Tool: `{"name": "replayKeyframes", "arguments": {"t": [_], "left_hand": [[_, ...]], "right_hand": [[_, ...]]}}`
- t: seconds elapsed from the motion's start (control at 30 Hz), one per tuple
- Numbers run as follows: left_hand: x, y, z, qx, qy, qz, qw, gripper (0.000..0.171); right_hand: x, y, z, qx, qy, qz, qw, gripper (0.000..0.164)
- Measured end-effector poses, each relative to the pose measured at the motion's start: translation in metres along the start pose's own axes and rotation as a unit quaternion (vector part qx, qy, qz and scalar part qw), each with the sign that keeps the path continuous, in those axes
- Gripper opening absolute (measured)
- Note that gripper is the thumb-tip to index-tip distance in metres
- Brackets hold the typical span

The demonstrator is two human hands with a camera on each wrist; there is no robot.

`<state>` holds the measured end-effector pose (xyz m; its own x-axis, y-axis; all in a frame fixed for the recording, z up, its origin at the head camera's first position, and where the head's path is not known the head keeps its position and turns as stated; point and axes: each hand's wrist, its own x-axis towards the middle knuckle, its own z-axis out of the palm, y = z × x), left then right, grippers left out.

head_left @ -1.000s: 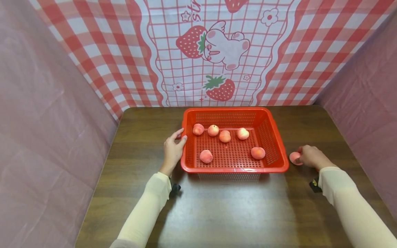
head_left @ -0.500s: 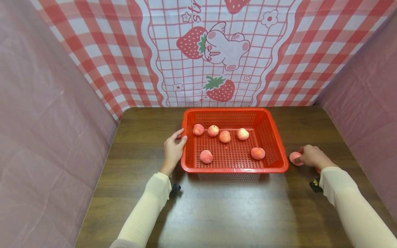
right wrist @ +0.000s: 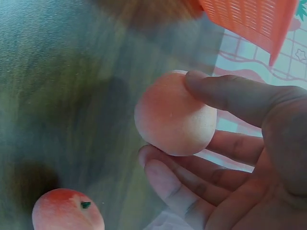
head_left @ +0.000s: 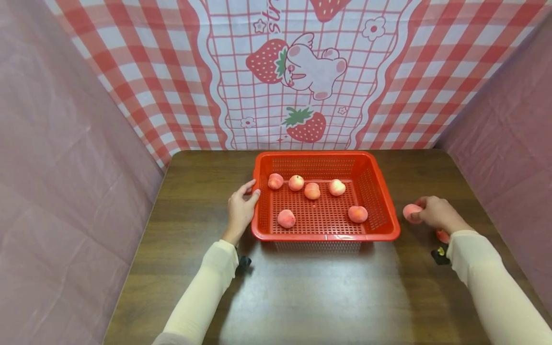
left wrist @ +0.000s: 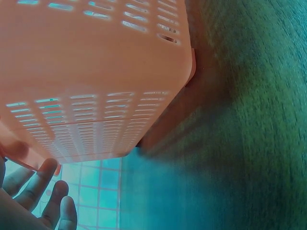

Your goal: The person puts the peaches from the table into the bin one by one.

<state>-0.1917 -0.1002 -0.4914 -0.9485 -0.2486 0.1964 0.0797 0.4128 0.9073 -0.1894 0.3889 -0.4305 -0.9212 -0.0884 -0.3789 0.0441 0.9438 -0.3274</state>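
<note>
A red plastic basket [head_left: 325, 237] with slotted walls stands on the table, several peaches such as this front-left peach [head_left: 286, 219] spread over its floor. My left hand [head_left: 241, 208] holds the basket's left rim, thumb tip on the rim; the left wrist view has its fingers [left wrist: 41, 184] just under the rim. Right of the basket, my right hand [head_left: 437, 213] pinches a pink peach [right wrist: 175, 115] between thumb and fingers. In the right wrist view this peach is over the tabletop. Another peach [right wrist: 67, 211] with a green stem spot lies on the table, partly hidden by my wrist in the head view.
The brown wooden table [head_left: 319, 297] runs back to a red-checked strawberry cloth [head_left: 302, 96]. Pink cloth walls flank it on the left [head_left: 64, 191] and right [head_left: 500, 120]. A small black wrist device [head_left: 440, 255] is beneath the right cuff.
My right hand has moved slightly up in the head view, with the peach in it. More of the peach by its wrist shows now. The left hand stays at the basket's rim.
</note>
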Motion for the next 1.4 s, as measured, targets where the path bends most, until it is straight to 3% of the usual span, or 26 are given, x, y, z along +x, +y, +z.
{"name": "replayKeyframes", "arguments": {"t": [0.87,1.23,1.4], "left_hand": [[0.001,0.001,-0.001,-0.009,-0.004,-0.002,1.0,0.033],[0.001,0.001,-0.001,-0.005,-0.005,-0.005,1.0,0.033],[0.0,0.002,0.0,-0.014,-0.005,-0.006,0.9999,0.033]], "right_hand": [[-0.007,-0.017,-0.029,0.036,0.083,-0.004,0.996,0.059],[-0.003,-0.028,-0.035,0.025,0.156,-0.023,0.987,0.053],[-0.003,-0.036,-0.039,0.028,0.167,-0.033,0.985,0.054]]}}
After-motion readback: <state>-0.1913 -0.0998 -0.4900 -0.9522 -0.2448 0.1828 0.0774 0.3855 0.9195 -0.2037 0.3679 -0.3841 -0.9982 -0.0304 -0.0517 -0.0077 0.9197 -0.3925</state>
